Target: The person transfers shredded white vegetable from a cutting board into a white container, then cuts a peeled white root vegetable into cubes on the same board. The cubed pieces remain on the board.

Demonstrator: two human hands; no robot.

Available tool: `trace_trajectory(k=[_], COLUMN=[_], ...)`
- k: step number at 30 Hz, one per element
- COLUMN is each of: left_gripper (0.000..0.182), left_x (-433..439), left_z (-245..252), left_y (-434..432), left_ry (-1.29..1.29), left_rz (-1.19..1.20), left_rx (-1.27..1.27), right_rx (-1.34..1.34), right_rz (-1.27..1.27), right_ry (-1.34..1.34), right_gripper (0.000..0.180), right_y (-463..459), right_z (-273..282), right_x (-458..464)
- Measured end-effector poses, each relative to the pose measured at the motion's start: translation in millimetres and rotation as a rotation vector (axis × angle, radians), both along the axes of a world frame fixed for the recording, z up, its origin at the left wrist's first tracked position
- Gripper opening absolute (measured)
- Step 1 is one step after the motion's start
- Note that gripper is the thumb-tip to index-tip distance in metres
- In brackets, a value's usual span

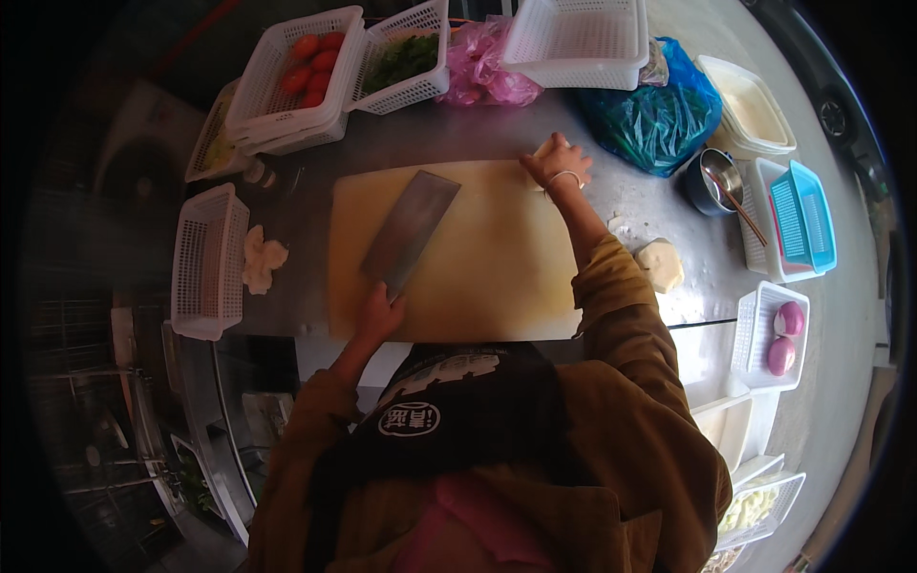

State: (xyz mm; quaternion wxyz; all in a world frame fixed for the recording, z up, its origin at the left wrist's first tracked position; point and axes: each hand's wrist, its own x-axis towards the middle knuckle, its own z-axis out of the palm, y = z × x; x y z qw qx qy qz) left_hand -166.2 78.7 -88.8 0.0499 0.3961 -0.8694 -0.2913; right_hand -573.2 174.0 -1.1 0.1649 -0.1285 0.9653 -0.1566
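My left hand [379, 313] grips the handle of a broad cleaver [414, 225]. The blade lies over the left half of a yellowish cutting board [494, 251] and slants away to the right. At the board's far right corner, my right hand [557, 166] has its fingers around a pale piece of food [550, 147], mostly covered by the hand. Right of the board, a peeled pale root vegetable [660, 265] sits on the metal table [706, 297]. Small scraps [617, 223] lie beside it. Lumpy pale pieces of food [263, 259] rest left of the board.
Along the back stand baskets of tomatoes [312, 68] and leafy greens [402, 63], a pink bag [487, 64], a white basket [573, 71] and a blue bag [655, 118]. A metal pot with chopsticks [716, 183] and a basket of onions [790, 319] are right; another white basket [208, 265] is left.
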Motion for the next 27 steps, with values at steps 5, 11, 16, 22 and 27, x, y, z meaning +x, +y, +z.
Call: trace_trajectory(k=[5,11,16,22,27], left_gripper=[0.032,0.033,0.034,0.031,0.018], left_x=[-5.5,-7.5,-2.9,19.3,45.5], left_z=[8.3,18.2,3.5,13.9,66.4], left_y=[5.3,8.9,6.5,-15.3,-48.9], left_ry=[0.009,-0.064,0.060,0.182,0.123], left_rz=[0.028,0.045,0.047,-0.045,0.016], left_rx=[0.008,-0.008,0.089,0.219,0.791], right_rx=[-0.012,0.022,-0.122,-0.239,-0.227], right_rz=[0.431,0.396,0.443,0.589,0.449], right_ry=[0.075,0.090,-0.088,-0.202,-0.161], right_gripper=[0.077,0.090,0.108,0.112,0.104], right_y=[14.8,43.4,60.4,84.3,70.9], right_z=[-3.2,-1.5,-2.9,-10.1,-12.7], right_x=[49.7,193.9,260.1,250.3,261.3])
